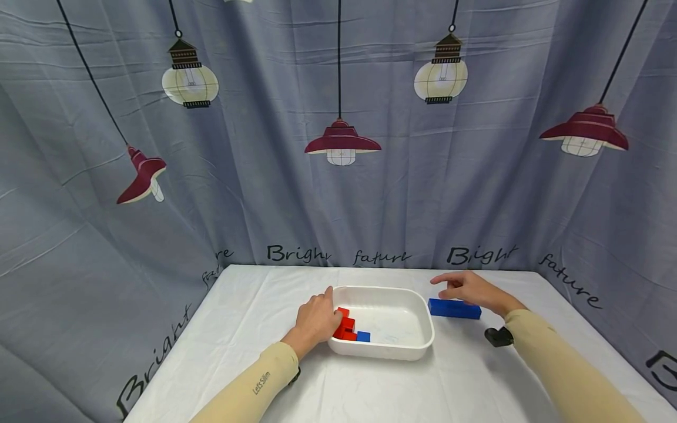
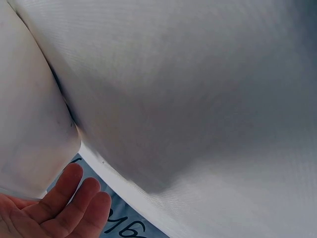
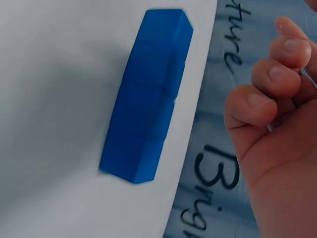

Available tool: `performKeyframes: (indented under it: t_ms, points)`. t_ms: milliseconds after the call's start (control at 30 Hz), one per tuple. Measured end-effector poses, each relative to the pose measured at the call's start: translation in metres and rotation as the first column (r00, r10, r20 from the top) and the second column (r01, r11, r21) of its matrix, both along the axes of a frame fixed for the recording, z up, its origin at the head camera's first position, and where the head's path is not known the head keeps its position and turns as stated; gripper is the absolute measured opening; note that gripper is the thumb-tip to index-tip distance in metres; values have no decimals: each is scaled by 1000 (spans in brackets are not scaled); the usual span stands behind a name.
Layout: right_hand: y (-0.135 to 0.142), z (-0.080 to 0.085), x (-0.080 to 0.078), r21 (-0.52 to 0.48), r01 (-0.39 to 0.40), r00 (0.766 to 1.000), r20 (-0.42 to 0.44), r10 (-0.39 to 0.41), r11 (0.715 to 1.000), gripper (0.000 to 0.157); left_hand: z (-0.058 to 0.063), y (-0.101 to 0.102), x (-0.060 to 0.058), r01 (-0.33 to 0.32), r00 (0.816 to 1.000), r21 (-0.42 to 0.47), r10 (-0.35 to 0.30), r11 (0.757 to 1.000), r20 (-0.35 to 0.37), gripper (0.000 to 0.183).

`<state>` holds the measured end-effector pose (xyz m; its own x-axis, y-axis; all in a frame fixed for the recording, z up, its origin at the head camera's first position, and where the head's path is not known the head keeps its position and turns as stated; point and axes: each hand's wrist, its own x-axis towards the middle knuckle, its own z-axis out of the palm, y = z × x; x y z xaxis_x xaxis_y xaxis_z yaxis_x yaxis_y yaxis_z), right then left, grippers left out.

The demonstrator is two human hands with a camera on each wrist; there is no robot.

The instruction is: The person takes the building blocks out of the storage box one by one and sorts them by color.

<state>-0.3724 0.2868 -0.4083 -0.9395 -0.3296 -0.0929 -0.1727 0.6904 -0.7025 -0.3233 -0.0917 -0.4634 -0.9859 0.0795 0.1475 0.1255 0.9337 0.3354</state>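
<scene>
White tray (image 1: 381, 351), on table (image 1: 275, 294): looks light, stiff, prob. slick plastic; hold by opp. rims. L hand (image 1: 316, 320) grips its left wall, by red blocks (image 1: 347, 324) & a small blue block (image 1: 363, 336). Just right of tray: blue bar (image 1: 453, 308), likely light, rigid; pinch across mid-length. R hand (image 1: 473, 289) hovers near it, fingers loosely bent, nothing held.
</scene>
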Motion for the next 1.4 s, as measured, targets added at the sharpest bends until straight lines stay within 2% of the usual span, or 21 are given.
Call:
performKeyframes:
  t_ms: [367,633,933,1233,1400]
  points:
    - [-38,10,1,-72,-130,990,41,133,989,50,0,0,-1,2,1000,-22,-3,1000,-10,63]
    - [-66,13,1,-75,-214,975,47,218,974,45,1,0,0,6,1000,-25,-7,1000,-11,63]
    - [-99,6,-10,-105,-298,943,124,310,949,48,3,1,2,10,1000,-27,-10,1000,-6,63]
    - [-129,-2,-12,-42,-370,919,126,373,928,37,0,1,0,-8,1000,-10,8,1000,9,66]
    - [-141,-6,-13,-41,-389,909,145,391,920,35,-1,1,-1,-8,1000,-28,8,1000,-16,65]
